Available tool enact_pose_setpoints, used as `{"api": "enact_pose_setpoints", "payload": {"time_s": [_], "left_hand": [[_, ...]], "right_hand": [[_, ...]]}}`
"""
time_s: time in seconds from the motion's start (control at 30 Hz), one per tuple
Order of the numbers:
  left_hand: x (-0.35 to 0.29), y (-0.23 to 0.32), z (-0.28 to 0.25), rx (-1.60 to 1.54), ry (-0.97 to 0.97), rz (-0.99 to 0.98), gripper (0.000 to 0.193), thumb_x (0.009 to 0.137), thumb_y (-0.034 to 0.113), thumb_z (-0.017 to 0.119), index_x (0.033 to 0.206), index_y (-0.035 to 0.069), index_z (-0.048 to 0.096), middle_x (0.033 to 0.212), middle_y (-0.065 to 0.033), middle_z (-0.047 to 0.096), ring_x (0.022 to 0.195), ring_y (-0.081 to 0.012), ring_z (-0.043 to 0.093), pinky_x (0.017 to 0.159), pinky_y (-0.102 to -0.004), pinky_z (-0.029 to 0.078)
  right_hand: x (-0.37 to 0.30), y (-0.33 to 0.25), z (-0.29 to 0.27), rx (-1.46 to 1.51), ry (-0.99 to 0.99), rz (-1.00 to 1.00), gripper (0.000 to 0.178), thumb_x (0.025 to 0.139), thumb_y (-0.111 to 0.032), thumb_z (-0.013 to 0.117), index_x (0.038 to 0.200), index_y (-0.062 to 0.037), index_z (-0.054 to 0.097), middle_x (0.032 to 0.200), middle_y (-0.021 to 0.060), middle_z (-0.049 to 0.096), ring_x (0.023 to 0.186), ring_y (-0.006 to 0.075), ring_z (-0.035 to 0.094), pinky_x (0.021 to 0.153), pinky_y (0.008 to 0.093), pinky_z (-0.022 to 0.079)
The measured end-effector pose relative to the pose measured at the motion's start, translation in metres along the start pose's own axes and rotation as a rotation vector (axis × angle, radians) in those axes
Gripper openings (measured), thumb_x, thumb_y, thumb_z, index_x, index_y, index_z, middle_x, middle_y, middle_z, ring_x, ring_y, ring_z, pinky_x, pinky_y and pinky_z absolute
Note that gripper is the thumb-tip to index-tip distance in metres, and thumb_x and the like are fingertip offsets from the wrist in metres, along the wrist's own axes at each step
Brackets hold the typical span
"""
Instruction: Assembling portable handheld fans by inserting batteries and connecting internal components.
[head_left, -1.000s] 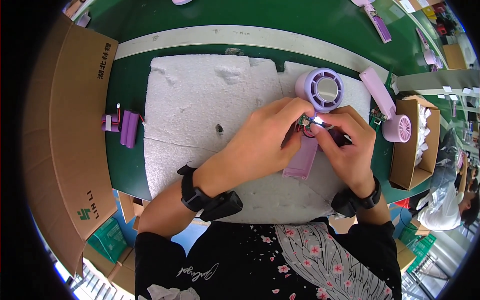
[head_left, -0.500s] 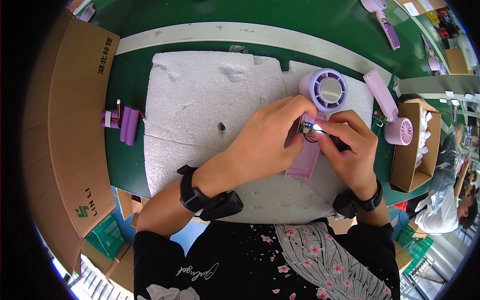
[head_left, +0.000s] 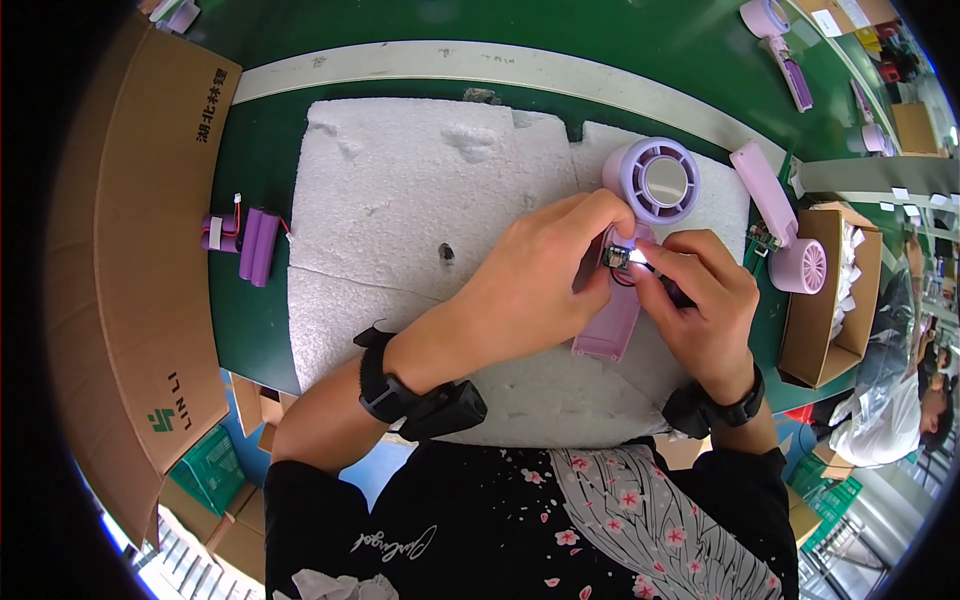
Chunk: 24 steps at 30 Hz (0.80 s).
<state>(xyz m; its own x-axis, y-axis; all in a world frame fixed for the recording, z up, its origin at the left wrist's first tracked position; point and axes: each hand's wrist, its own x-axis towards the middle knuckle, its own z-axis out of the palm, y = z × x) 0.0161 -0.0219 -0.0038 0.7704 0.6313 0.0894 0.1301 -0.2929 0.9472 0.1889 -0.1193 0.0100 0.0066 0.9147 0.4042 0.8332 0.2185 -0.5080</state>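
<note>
The left hand (head_left: 530, 265) has its thumb and forefinger clamped on a small green board (head_left: 616, 257), above the foam's right half. To its right, the right hand (head_left: 705, 295) brings thumb and forefinger up to either side of the board's lit end; I cannot tell whether they grip it or a wire there.

From the left, a tall carton (head_left: 150, 250) stands beside the green table (head_left: 250, 340). Purple batteries (head_left: 260, 247) with thin wires lie just left of the white foam (head_left: 390, 200). On the foam, a pink shell (head_left: 606, 330) lies below the board, partly under the hands, and a round lilac fan (head_left: 665, 182) sits just above them. Further right, a second fan (head_left: 798, 265) with its handle lies next to an open box (head_left: 815, 350) holding white pieces (head_left: 850, 255).
</note>
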Motion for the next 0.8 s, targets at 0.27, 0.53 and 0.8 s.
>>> {"api": "enact_pose_setpoints", "payload": {"time_s": [0.27, 0.53, 0.8], "left_hand": [[0.0, 0.0, 0.001, 0.006, -0.004, -0.006, 0.033, 0.076, -0.004, 0.066, 0.106, 0.007, 0.054, 0.087, -0.007, 0.06, 0.078, -0.0211, 0.063, 0.071, -0.0331, 0.051], [0.002, -0.002, -0.004, -0.161, -0.039, -0.061, 0.024, 0.082, -0.004, 0.066, 0.105, 0.004, 0.06, 0.095, -0.0088, 0.065, 0.079, -0.0233, 0.066, 0.071, -0.0315, 0.053], [0.007, -0.002, -0.01, 0.054, -0.096, 0.085, 0.024, 0.085, -0.003, 0.066, 0.107, 0.007, 0.072, 0.109, -0.0145, 0.068, 0.085, -0.0285, 0.069, 0.072, -0.0327, 0.055]], "right_hand": [[0.0, 0.001, 0.0, -0.003, -0.015, -0.006, 0.025, 0.072, -0.002, 0.08, 0.096, -0.0052, 0.074, 0.088, 0.0053, 0.064, 0.057, 0.0149, 0.063, 0.046, 0.0271, 0.047], [0.001, -0.004, -0.003, -0.014, -0.06, 0.041, 0.024, 0.074, -0.003, 0.08, 0.097, -0.0043, 0.073, 0.086, 0.0057, 0.063, 0.053, 0.0136, 0.059, 0.047, 0.0261, 0.046], [0.0, -0.001, -0.003, 0.282, -0.141, 0.488, 0.022, 0.076, -0.006, 0.082, 0.09, -0.0016, 0.065, 0.079, 0.0057, 0.062, 0.055, 0.0143, 0.06, 0.051, 0.0274, 0.047]]}}
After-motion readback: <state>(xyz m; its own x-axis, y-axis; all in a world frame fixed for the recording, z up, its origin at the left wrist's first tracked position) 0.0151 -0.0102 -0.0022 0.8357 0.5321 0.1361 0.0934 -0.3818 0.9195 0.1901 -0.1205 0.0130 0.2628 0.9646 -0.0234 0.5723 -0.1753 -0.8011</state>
